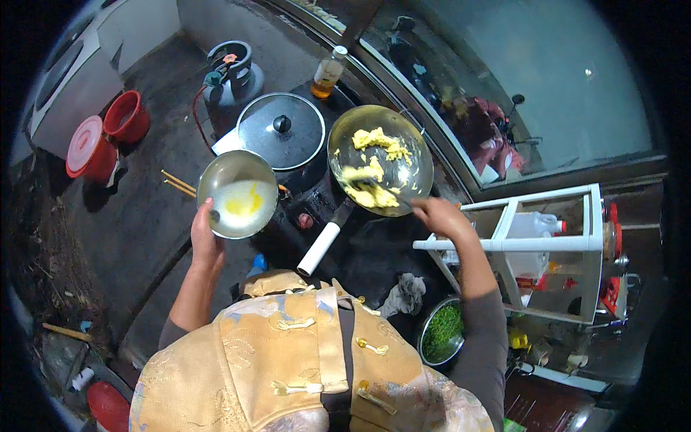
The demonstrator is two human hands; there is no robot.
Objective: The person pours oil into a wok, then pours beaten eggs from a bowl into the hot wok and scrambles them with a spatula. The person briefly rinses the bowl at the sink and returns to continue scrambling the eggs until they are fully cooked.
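My left hand (207, 235) grips the rim of a steel bowl (253, 173), its thumb lapped over the near left edge. A little yellow egg residue (244, 204) clings to the inside of that bowl. In my right hand (440, 216) is the handle of a dark spatula (394, 198), whose blurred blade sits among pieces of scrambled egg (372, 141) in a wok (345, 121). The wok's white-sleeved handle (318, 249) points toward me, with no hand on it. A pair of chopsticks (179, 182) shows from behind the bowl's left side.
A glass-lidded pot (302, 116) stands left of the wok, near a gas cylinder (235, 86). An oil bottle (327, 73) is by the window. To the right are a white rack (545, 245), a bowl of chopped greens (442, 332) and a grey rag (405, 294). Red buckets (128, 116) sit far left.
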